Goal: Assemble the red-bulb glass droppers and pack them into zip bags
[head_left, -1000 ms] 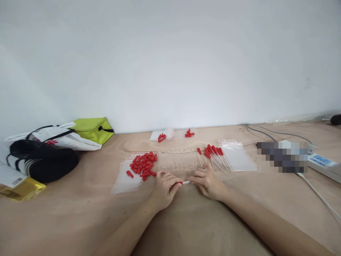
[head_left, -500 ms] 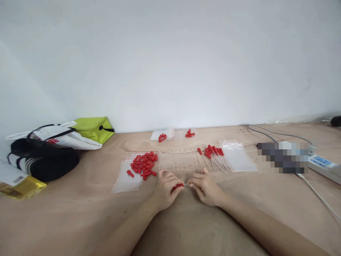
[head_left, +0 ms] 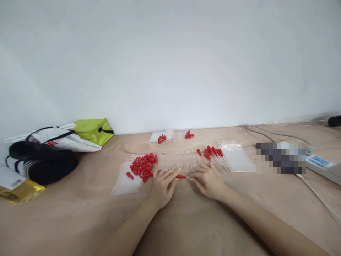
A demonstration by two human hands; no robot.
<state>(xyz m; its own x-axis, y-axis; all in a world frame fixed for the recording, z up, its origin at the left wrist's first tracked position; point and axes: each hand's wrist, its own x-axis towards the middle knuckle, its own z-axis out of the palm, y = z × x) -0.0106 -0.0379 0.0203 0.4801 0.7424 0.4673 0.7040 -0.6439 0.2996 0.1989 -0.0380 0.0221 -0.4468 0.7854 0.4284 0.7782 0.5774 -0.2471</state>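
A red rubber dropper bulb (head_left: 181,176) lies lengthwise between my two hands, with a thin clear tube at its right end. My left hand (head_left: 163,186) is closed, thumb and fingers at the bulb's left end. My right hand (head_left: 209,182) pinches the glass dropper tube (head_left: 188,177), most of which its fingers hide. Just beyond the hands runs a row of clear glass tubes (head_left: 177,160). A pile of red bulbs (head_left: 144,165) rests on plastic bags to the left. Droppers with red bulbs on them (head_left: 213,152) lie fanned out to the right.
Flat zip bags lie at left (head_left: 124,183) and right (head_left: 238,160). Small bags with red bulbs (head_left: 162,138) are near the wall. At far left are a black bag (head_left: 53,165) and a lime-green bag (head_left: 92,128); at right, a power strip (head_left: 321,163) with cables.
Both hands have moved slightly away from me with the bulb and tube. My left fingers have slid toward the bulb's left end, so more of its red body shows.
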